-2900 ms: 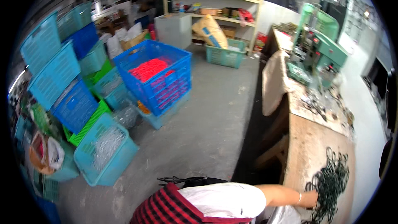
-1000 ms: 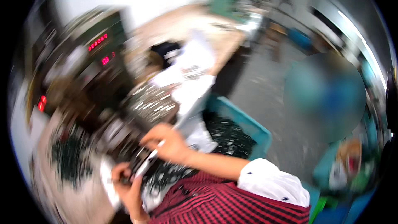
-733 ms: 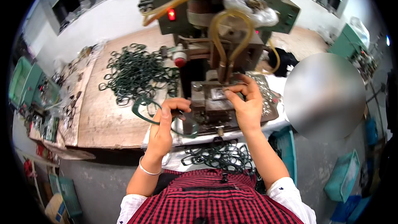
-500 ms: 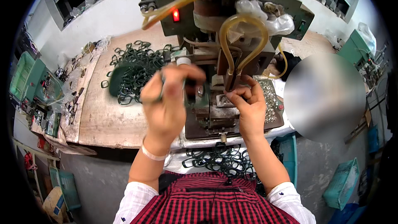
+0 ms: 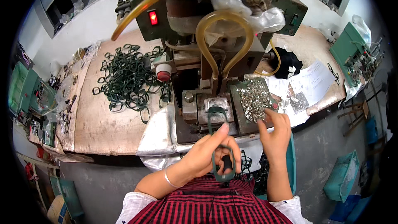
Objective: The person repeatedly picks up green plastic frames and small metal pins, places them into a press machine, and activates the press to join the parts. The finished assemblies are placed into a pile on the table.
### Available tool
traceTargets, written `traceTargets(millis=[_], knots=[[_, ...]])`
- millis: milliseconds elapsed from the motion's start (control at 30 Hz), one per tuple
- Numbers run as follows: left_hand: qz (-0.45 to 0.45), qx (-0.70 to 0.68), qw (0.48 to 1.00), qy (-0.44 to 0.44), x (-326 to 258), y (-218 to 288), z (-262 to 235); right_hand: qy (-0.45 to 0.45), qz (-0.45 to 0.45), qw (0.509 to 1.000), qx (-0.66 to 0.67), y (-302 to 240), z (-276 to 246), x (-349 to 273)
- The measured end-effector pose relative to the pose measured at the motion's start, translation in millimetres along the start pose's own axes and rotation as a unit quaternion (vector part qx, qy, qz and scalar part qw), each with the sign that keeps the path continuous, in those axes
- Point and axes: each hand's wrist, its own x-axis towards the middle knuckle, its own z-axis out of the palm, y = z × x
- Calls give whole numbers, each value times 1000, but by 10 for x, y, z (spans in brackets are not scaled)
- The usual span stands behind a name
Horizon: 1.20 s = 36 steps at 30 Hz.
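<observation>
My left hand (image 5: 209, 153) is closed on a dark green eyeglass frame (image 5: 226, 177), with its lens rims standing above and below my fingers. The frame's upper rim overlaps the metal fixture (image 5: 207, 104) of a green press (image 5: 195, 52). A short black thing (image 5: 226, 164) shows through the lower rim, its kind unclear. My right hand (image 5: 277, 135) is at the front right corner of a tray heaped with small shiny metal parts (image 5: 253, 99). Its thumb and forefinger are apart, and I see nothing between them.
A pile of dark green eyeglass frames (image 5: 128, 76) lies on the table at left. Beside the fixture is a red push button (image 5: 163, 75). Yellow hoses (image 5: 224, 14) loop down the press. Papers (image 5: 311, 81) and a black cloth (image 5: 286, 63) lie at right. A teal crate (image 5: 342, 176) stands on the floor.
My left hand has come from beside the press, right and toward me, with the eyeglass frame now clearly visible. My right hand has moved from the fixture to the parts tray. The view has shifted.
</observation>
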Motion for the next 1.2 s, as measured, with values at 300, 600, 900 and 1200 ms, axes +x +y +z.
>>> traceTargets(millis=[300,600,900,1200], knots=[[31,-64,995,65,309,-94,-62,76,-56,995,-25,627,617,127],[28,-55,997,48,296,-113,-136,-41,-179,981,-69,293,743,341],[67,159,985,-19,-247,-24,-407,39,51,985,158,681,820,313],[236,778,347,467,-729,313,-2151,113,158,903,384,584,1010,298]])
